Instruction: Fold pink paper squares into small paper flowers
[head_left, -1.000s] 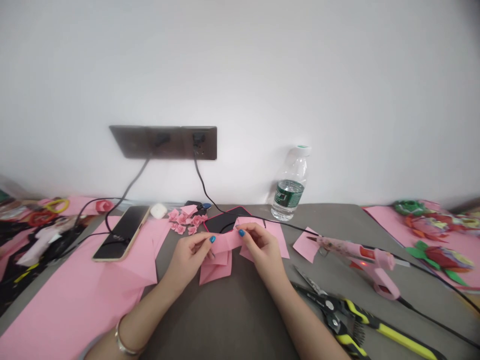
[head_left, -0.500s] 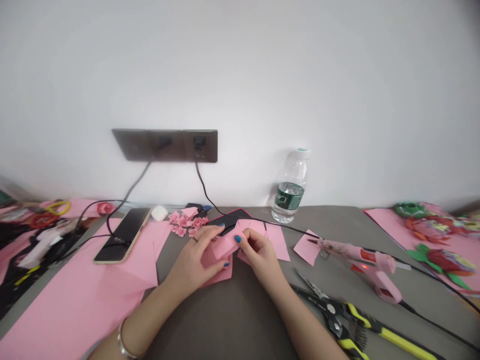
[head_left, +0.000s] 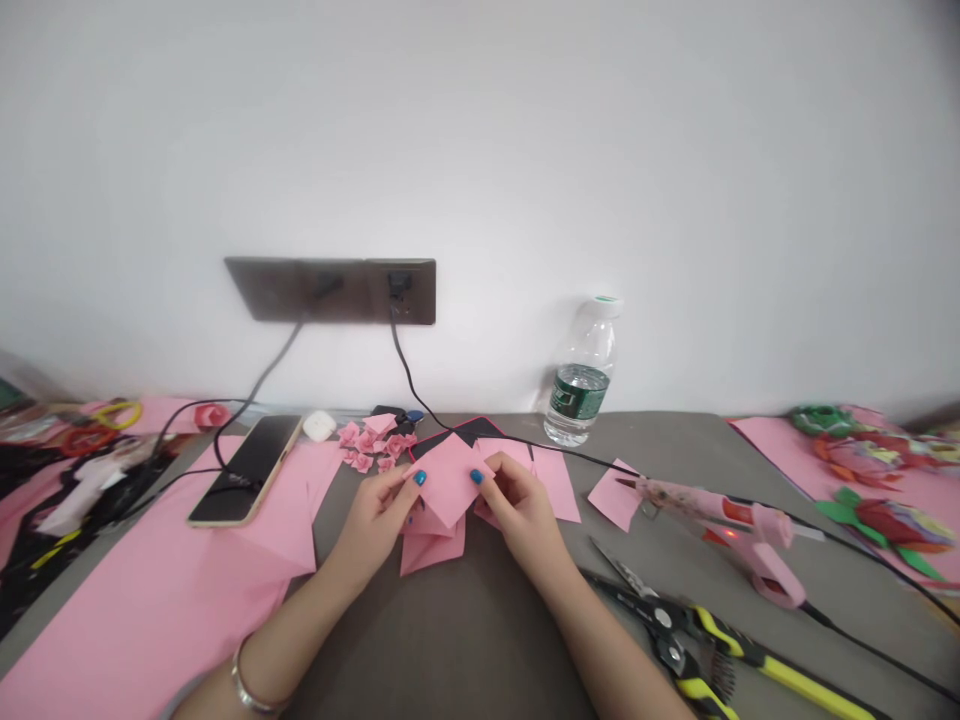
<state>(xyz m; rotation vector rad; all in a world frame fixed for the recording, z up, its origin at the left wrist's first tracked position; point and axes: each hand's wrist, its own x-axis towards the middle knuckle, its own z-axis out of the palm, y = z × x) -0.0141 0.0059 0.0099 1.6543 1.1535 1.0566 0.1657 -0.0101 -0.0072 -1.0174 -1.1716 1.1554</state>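
A small pink paper square is held up on its corner like a diamond. My left hand pinches its left corner, thumb in front. At the opposite corner, my right hand pinches it the same way; the fingers behind the paper are partly hidden. Just below lies a creased pink paper piece on the table. More pink paper squares lie right of my right hand. Beyond my left hand is a cluster of small folded pink paper flowers.
Large pink sheets and a phone on a cable lie left. A water bottle stands by the wall. On the right are a pink glue gun, its cord, yellow-black scissors and paper flowers.
My left hand has shifted from spread fingers under the paper to a pinch at its left corner. The paper square now faces me flat. My right hand has barely moved.
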